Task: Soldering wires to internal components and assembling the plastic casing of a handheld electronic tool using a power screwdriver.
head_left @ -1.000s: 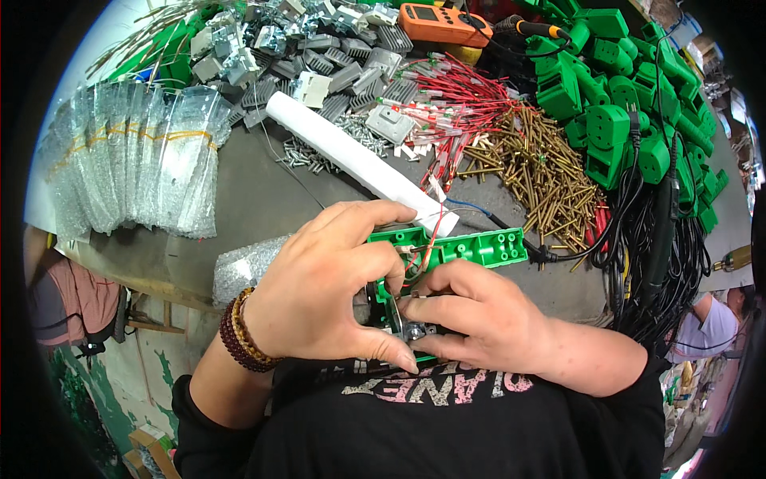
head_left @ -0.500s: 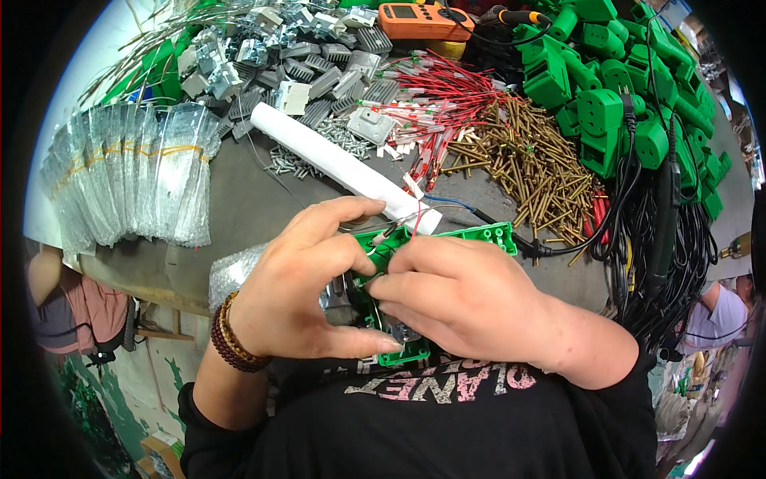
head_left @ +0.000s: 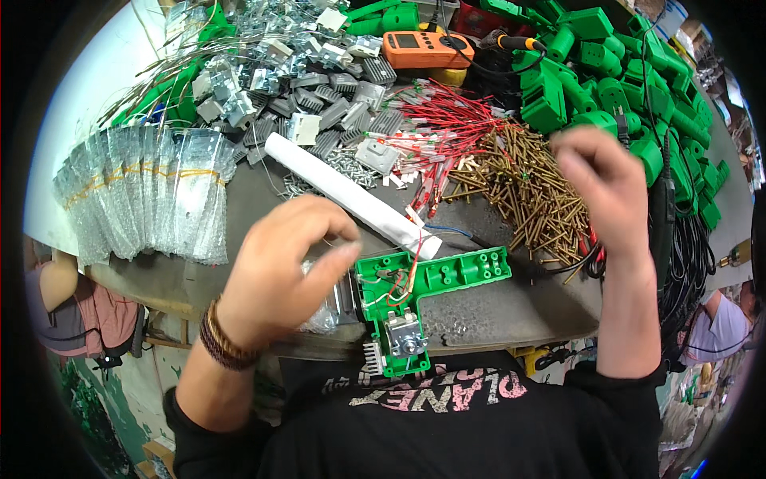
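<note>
Bare left hand [head_left: 283, 267] is hovering beside L-shaped green plastic housing half [head_left: 463, 273], thumb and forefinger standing narrowly apart; housing is lying at grey table [head_left: 527, 307] edge, between hands; blurred right hand [head_left: 602, 184] is hovering, fingers curled, near brass-coloured screws [head_left: 531, 188], contents unclear.

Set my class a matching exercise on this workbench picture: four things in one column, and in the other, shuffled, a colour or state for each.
Things:
1. Open housing
2. Meter
3. Long roll
4. Left hand

Descriptions:
A. White, lying at a slant
B. With a bracelet at its wrist
C. Green, with wires inside
D. Orange, with a dark display

Right pairs: 1-C, 2-D, 3-A, 4-B.
</note>
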`<state>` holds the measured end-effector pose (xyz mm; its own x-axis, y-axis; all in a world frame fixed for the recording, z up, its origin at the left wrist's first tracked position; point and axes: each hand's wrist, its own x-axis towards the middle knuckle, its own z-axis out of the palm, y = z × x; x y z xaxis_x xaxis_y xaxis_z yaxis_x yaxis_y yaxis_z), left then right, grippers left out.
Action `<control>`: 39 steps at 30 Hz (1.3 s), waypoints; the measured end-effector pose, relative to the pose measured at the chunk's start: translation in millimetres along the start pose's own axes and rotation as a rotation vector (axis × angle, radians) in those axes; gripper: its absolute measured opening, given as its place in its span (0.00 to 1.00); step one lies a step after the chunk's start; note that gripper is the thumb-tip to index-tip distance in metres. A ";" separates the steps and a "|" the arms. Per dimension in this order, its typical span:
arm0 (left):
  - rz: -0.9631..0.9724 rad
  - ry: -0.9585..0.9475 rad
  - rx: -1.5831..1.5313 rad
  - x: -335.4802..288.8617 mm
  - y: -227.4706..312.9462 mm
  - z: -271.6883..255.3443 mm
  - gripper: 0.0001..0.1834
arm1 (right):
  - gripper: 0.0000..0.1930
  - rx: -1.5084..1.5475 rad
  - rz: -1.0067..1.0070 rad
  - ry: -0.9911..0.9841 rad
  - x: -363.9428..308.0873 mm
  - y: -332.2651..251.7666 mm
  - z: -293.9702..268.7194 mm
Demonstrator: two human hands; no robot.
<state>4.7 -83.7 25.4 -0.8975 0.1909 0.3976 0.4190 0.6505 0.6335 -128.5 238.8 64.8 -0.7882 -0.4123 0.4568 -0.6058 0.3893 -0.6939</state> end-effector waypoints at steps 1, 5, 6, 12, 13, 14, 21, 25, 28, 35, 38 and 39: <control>-0.052 -0.115 0.028 7.4 -4.6 0.0 0.07 | 0.11 0.042 0.069 0.046 15.3 4.5 -0.7; -0.280 -0.515 0.039 39.1 -2.2 8.6 0.07 | 0.24 -0.028 -0.054 0.262 92.4 70.1 -3.4; -0.284 -0.516 0.040 38.1 -6.3 11.8 0.07 | 0.23 -0.104 -0.042 0.261 106.6 71.5 7.3; 0.020 -0.027 0.006 13.3 -4.6 -5.8 0.04 | 0.19 -0.506 -0.227 0.179 156.3 108.0 12.0; 0.059 0.090 0.039 5.2 -2.5 -6.5 0.05 | 0.16 -0.432 -0.075 0.140 158.4 102.6 9.8; 0.045 0.091 0.044 -7.7 2.2 -8.9 0.05 | 0.11 -0.260 -0.219 0.250 153.3 99.6 6.4; -0.038 0.110 -0.034 -56.3 25.2 -12.0 0.09 | 0.14 0.583 -0.152 0.482 31.9 0.0 -9.8; -0.045 0.072 0.045 -47.5 28.3 -2.2 0.11 | 0.16 0.941 0.312 0.257 -1.8 22.3 32.2; -0.035 0.062 0.099 -48.1 25.5 4.2 0.12 | 0.15 0.911 0.497 0.188 -0.2 14.1 62.7; -0.085 0.113 0.130 -50.7 25.5 20.2 0.10 | 0.15 0.967 0.528 0.057 -3.0 14.7 82.9; -0.089 0.099 0.138 -50.9 28.7 21.9 0.11 | 0.15 0.994 0.522 0.024 -7.0 15.8 82.5; -0.089 0.095 0.137 -49.6 28.4 21.5 0.11 | 0.15 0.994 0.525 0.026 -7.3 15.8 83.0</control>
<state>58.3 -58.9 9.4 -0.9104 0.0616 0.4092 0.3099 0.7567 0.5756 -123.3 179.6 4.3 -0.9295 -0.3683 -0.0191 0.1479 -0.3250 -0.9341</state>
